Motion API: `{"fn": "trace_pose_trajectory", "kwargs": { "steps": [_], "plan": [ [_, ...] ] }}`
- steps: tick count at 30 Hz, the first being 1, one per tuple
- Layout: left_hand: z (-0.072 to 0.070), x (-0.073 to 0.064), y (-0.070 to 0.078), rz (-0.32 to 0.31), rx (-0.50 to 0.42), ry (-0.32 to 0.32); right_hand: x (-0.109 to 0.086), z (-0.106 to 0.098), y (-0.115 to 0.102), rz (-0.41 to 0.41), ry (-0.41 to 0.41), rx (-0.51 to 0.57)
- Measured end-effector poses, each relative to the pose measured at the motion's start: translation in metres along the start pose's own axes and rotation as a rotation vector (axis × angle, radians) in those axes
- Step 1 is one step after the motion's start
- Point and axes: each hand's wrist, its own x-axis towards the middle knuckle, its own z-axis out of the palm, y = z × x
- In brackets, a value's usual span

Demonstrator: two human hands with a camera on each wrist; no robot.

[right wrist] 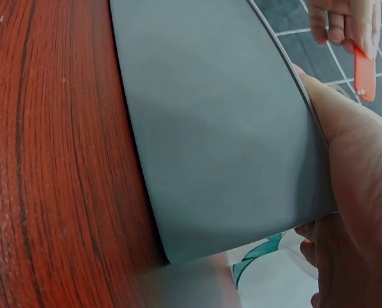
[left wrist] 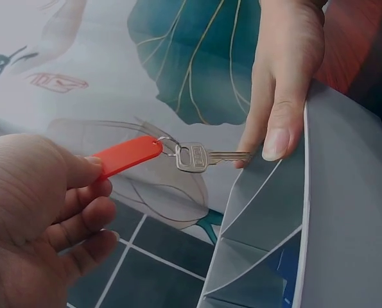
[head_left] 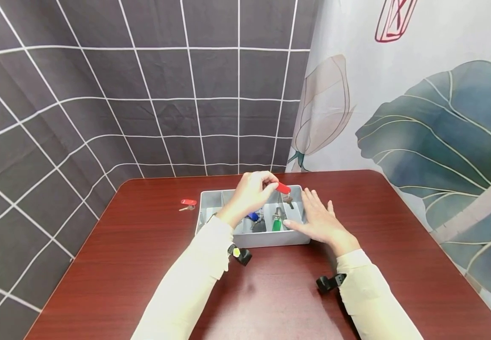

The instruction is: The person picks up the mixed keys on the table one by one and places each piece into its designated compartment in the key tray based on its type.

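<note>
My left hand [head_left: 249, 194] pinches a red key tag [left wrist: 131, 158] between thumb and fingers, over the right part of a grey divided box [head_left: 271, 240]. From the tag's ring hangs a silver key [left wrist: 194, 158]. My right hand [head_left: 323, 223] rests on the box's right end, fingers fairly straight along the side and thumb over the front rim. Inside the box, a green key tag [head_left: 276, 225] lies in one compartment and a blue tag [head_left: 253, 216] in another. The left forearm and hand hide part of the box's left side.
Left of the box, another red key tag [head_left: 189, 202] with a key [head_left: 187, 208] lies on the reddish-brown table [head_left: 152, 264]. A dark gridded curtain [head_left: 165, 94] and a leaf-patterned curtain [head_left: 441, 141] hang behind the table.
</note>
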Motion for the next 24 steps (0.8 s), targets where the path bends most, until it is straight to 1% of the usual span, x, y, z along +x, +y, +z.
{"fn": "trace_pose_trajectory", "kwargs": {
  "steps": [4,8,10,16,20,24],
  "plan": [
    [0.004,0.008,0.003,0.006,0.012,-0.029,0.000,0.000,0.001,-0.002,0.003,0.001],
    [0.010,0.013,0.003,-0.018,0.028,-0.066,0.000,0.001,0.002,-0.001,-0.006,-0.001],
    [0.014,0.015,0.002,-0.033,0.051,-0.086,0.000,0.001,0.002,0.001,-0.011,-0.001],
    [0.026,0.019,-0.002,-0.062,0.122,-0.158,0.001,0.001,0.002,0.010,-0.019,-0.003],
    [0.031,0.020,-0.003,-0.072,0.155,-0.207,0.000,0.000,0.001,0.012,-0.024,0.005],
    [0.034,0.022,-0.002,-0.076,0.170,-0.250,-0.001,-0.001,0.000,0.011,-0.026,0.018]
  ]
}}
